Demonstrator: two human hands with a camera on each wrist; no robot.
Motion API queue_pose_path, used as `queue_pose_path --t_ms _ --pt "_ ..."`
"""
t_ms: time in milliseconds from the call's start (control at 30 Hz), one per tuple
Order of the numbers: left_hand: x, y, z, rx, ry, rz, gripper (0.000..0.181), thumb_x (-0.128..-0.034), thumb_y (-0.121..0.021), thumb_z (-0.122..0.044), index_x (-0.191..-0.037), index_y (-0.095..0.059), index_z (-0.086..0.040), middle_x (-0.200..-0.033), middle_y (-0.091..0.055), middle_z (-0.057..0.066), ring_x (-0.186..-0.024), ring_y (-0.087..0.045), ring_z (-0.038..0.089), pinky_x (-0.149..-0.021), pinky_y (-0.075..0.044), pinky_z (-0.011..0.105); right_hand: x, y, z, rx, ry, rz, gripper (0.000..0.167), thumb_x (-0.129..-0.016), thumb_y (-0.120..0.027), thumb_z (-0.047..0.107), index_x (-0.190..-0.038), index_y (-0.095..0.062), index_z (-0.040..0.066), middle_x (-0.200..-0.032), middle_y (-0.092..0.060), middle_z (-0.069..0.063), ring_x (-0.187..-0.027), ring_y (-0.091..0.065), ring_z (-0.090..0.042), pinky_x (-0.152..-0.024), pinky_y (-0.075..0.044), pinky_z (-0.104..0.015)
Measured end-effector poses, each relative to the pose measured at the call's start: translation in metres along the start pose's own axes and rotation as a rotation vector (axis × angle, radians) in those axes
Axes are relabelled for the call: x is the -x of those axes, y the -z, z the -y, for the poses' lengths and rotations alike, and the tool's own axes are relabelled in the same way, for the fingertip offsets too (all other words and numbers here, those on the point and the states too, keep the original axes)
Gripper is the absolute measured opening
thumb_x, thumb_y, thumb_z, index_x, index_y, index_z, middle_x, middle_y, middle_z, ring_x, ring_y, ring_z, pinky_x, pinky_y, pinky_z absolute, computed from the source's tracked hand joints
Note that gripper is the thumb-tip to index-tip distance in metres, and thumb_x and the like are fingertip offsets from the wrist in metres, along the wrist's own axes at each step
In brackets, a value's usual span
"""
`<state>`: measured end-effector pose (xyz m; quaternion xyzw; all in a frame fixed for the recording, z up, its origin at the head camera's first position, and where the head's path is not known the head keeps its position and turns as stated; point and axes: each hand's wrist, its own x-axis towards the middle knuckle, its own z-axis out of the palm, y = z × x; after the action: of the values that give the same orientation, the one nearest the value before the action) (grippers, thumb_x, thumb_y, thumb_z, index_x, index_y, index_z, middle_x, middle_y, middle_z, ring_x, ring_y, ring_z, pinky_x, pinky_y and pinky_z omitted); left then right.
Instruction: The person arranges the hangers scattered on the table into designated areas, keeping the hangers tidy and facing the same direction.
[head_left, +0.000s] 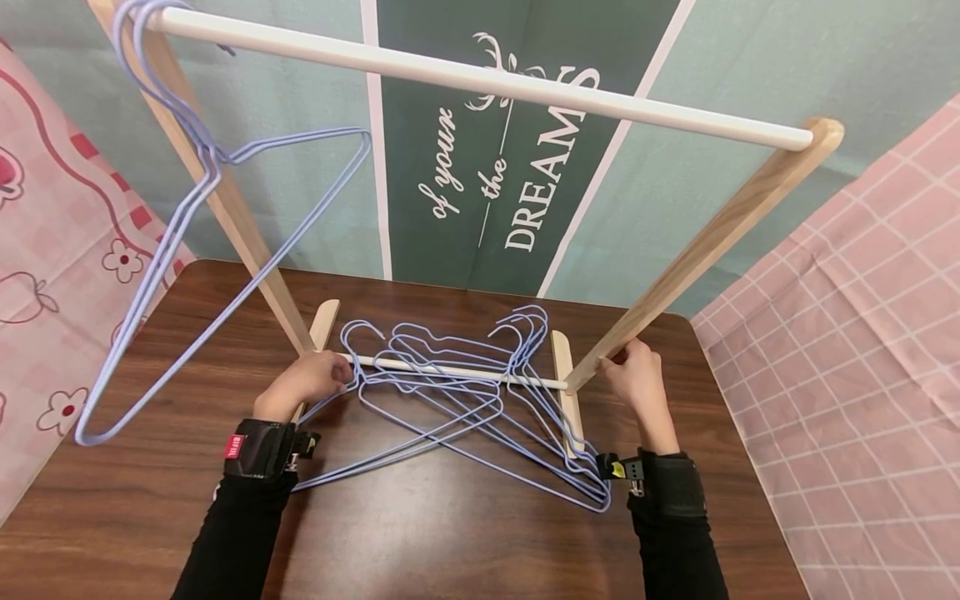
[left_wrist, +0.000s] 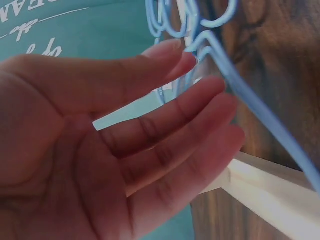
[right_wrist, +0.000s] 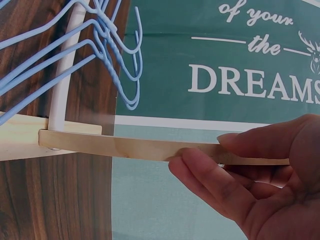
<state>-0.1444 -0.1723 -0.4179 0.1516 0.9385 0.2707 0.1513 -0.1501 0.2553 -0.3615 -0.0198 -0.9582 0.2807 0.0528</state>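
Several blue wire hangers (head_left: 450, 433) lie in a tangled pile across the lower white bar of a wooden rack. At the left end of that pile, my left hand (head_left: 311, 383) is beside a hanger's neck. In the left wrist view, the left hand (left_wrist: 125, 135) has nearly straight fingers and a gap between thumb and fingertips, with hanger wire (left_wrist: 255, 100) just beyond them. My right hand (head_left: 637, 379) grips the rack's right wooden post (head_left: 697, 250) low down. In the right wrist view, the thumb and fingers of the right hand (right_wrist: 260, 185) pinch the post (right_wrist: 135, 147) from both sides.
Blue hangers (head_left: 262, 275) hang at the left end of the white top rail (head_left: 480, 79). The rack's feet (head_left: 564, 367) stand on a brown wooden table (head_left: 420, 533). Behind is a green printed backdrop (head_left: 450, 250); pink cloth (head_left: 885, 350) borders the right side.
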Motion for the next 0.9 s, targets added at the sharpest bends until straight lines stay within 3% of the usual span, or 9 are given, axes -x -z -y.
queue_pose_path --t_ms 200,900 --pt "-0.003 -0.006 0.004 -0.070 -0.026 -0.039 0.006 -0.0694 -0.065 -0.002 -0.074 -0.061 -0.004 -0.067 -0.057 0.003 -0.063 -0.050 0.017 -0.061 -0.040 0.032 0.001 0.001 0.002 -0.009 -0.001 -0.002 0.017 -0.082 -0.058 0.004 -0.091 -0.058 -0.010 -0.074 -0.060 -0.022 -0.060 -0.055 -0.028 -0.050 -0.039 -0.030" --pt "-0.005 -0.018 -0.003 -0.060 0.122 -0.048 0.015 -0.0672 -0.069 -0.002 -0.065 -0.057 -0.008 -0.061 -0.050 0.002 -0.060 -0.047 0.020 -0.056 -0.037 0.031 0.002 0.001 0.004 -0.023 -0.010 -0.002 0.019 -0.082 -0.058 0.004 -0.094 -0.057 -0.011 -0.077 -0.060 -0.024 -0.062 -0.056 -0.029 -0.050 -0.039 -0.030"
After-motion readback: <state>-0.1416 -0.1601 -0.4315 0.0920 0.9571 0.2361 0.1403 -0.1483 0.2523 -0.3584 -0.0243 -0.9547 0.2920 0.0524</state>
